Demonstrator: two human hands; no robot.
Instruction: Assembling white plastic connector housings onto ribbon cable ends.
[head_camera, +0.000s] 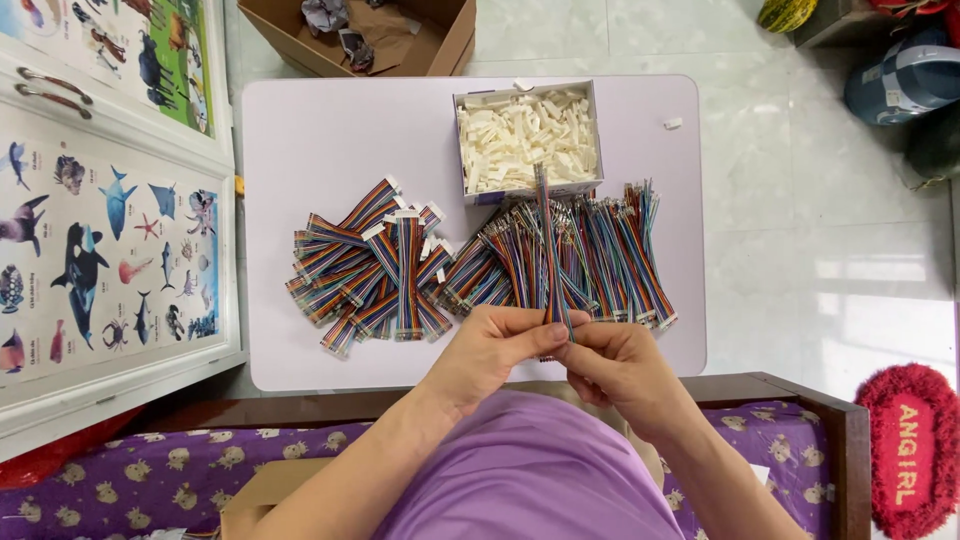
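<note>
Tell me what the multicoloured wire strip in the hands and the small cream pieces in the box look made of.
Multicoloured wire strip: likely plastic-insulated wires, flexible, bright smooth striped colours. Small cream pieces: probably moulded plastic, matte, uniform blocky shapes. Open box: seemingly cardboard, thin pale walls.

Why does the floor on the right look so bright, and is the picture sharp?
Head view: window glare whitens the floor tiles; light on the table is soft, with faint shadows. The rainbow ribbon cable, left hand and right hand are sharp; straight edges bow slightly.

hands (560, 360): 2 | cable piles (370, 268): 2 | connector box (527, 140): 1 | table (300, 140): 1
</note>
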